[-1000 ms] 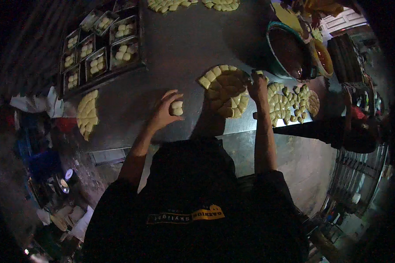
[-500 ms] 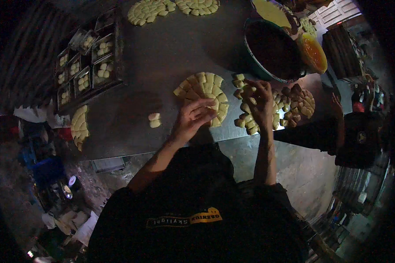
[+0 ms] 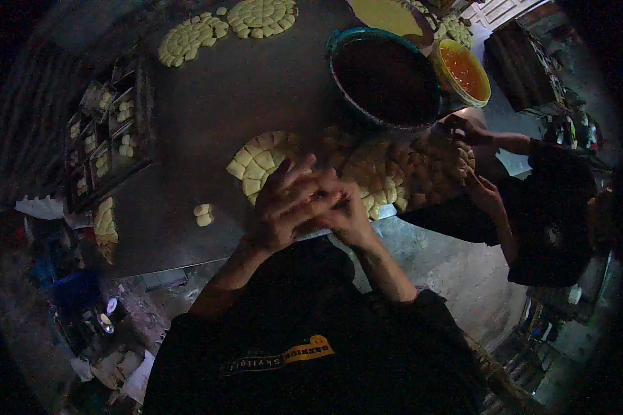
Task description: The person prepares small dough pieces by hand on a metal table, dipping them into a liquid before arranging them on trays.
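My hands meet in front of me over the table's near side, slightly blurred by motion. The fingers of my left hand (image 3: 287, 211) are stretched out and apart. My right hand (image 3: 346, 214) touches it, and its fingers are partly hidden, so I cannot tell what lies between the palms. Just beyond my left hand is a round of cut dough pieces (image 3: 259, 160), partly covered by it. More dough pieces (image 3: 387, 197) lie to the right of my right hand, many in shadow. A small pair of dough pieces (image 3: 203, 215) sits apart to the left.
A dark tub with a green rim (image 3: 384, 76) and a yellow bucket of orange contents (image 3: 464, 72) stand at the far right. Divided trays with dough (image 3: 107, 138) are at the left. More cut rounds (image 3: 263, 17) lie at the back. A co-worker's hands (image 3: 481, 194) touch dough at the right.
My right hand has left the dough pieces on the right and come to my left hand. The view has shifted right. The co-worker's hands have reached the dough.
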The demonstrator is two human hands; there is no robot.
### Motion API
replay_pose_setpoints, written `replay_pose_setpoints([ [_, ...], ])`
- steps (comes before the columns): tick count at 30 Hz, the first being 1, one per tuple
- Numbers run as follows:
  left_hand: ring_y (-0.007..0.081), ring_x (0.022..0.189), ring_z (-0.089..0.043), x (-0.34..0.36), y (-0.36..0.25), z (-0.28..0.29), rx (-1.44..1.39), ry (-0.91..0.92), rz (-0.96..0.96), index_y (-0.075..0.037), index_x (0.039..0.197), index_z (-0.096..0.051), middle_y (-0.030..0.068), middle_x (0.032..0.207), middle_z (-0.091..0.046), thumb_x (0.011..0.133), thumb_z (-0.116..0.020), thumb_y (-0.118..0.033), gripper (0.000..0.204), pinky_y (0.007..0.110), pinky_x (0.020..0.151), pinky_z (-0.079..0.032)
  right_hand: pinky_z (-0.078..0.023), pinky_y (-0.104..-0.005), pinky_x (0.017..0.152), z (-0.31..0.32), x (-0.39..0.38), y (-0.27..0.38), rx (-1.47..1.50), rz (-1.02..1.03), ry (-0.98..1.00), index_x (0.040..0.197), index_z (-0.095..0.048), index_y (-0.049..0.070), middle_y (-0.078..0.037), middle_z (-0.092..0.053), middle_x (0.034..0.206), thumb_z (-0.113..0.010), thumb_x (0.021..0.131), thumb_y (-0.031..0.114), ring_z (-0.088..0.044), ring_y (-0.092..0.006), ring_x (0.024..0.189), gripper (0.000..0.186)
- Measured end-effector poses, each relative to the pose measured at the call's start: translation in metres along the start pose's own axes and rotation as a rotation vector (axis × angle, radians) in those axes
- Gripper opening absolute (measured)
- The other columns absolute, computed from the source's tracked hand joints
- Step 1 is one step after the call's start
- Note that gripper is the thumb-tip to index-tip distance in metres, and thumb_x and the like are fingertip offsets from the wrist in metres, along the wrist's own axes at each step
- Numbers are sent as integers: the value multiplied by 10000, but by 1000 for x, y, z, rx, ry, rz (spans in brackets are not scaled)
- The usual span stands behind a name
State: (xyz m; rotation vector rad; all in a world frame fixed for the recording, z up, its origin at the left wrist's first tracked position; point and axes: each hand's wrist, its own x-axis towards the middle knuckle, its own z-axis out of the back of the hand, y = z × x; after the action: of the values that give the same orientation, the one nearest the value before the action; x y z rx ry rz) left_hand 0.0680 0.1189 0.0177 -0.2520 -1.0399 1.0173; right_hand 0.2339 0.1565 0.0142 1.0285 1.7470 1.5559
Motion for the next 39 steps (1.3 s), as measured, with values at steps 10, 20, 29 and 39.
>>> replay_pose_setpoints([
  [10, 366, 1316, -478, -13, 16, -11, -354, -93, -109, -117, 1129, -687, 147, 1350, -571, 849, -480, -715, 692, 493, 1101, -335, -486, -282, 844, -13, 3, 27, 554, -334, 376, 1061, -694, -17, -65, -707, 995, -660, 931, 101, -633, -120, 929, 179],
  [20, 375, 1477, -138, -35, 18, 11, -739, -223, 563, -121, 1561, 26, 161, 1618, -43, 670, -809, -607, 1315, 590, 1135, -234, -543, -459, 693, 113, 154, 27, -1270, -197, -90, 930, -716, 7, -228, -705, 891, -519, 980, 408, -701, -358, 762, 450],
  [29, 395, 1450, -225, -88, 33, 61, -705, -354, 609, -129, 1564, -46, 177, 1616, -100, 803, -698, -604, 1108, 591, 1096, -314, -556, -458, 670, 143, 179, -2, -1700, -18, 388, 1184, -628, 94, -214, -696, 923, -510, 958, 260, -693, -371, 805, 304],
  [39, 321, 1402, -349, -120, 43, 93, -868, -252, 664, -68, 1509, -255, 173, 1557, -264, 889, -710, -344, 817, 487, 1082, -381, -529, -469, 607, 170, 179, -37, -1736, 150, 207, 1260, -573, 72, -177, -663, 819, -521, 931, 153, -658, -371, 733, 343],
])
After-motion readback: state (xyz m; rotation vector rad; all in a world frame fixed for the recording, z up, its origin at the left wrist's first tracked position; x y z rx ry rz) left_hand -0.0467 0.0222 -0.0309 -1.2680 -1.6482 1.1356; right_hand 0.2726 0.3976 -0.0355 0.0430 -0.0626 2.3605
